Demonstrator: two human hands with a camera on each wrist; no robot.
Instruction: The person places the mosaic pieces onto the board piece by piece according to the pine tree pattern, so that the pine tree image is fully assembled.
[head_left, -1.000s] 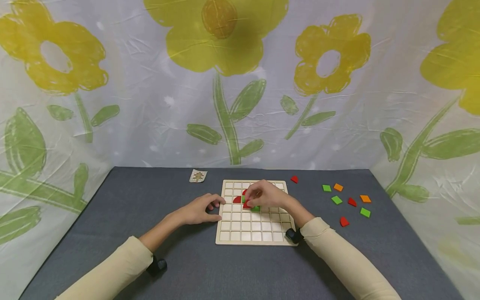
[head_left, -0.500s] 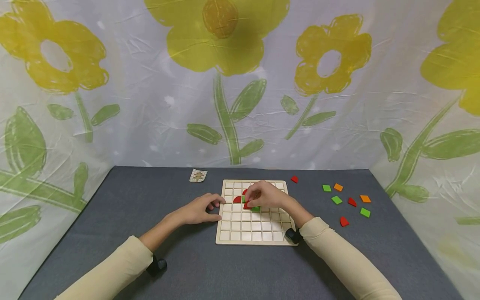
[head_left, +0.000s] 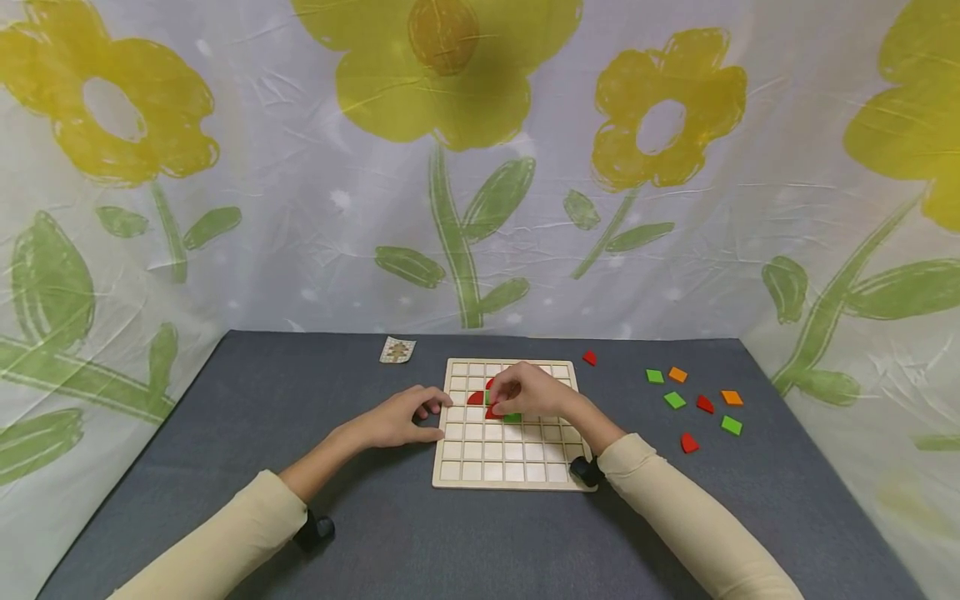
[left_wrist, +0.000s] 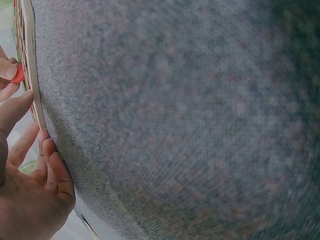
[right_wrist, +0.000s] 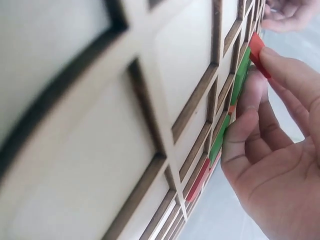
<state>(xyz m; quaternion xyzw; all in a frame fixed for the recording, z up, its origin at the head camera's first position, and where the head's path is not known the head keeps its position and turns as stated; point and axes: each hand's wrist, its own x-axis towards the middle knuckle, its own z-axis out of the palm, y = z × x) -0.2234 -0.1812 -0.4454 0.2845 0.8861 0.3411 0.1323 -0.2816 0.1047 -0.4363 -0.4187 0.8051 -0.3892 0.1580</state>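
Head view: one board; right hand pinches seemingly one red piece.

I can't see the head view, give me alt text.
A right hand pinches a red piece at a pale grid board; the left hand touches its left edge. Loose red, green and orange pieces lie to the right.

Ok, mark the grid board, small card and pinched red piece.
Grid board (head_left: 492, 451), head view: bare cell.
Small card (head_left: 397, 350), head view: printed middle.
Pinched red piece (right_wrist: 256, 50), right wrist view: uncovered part.
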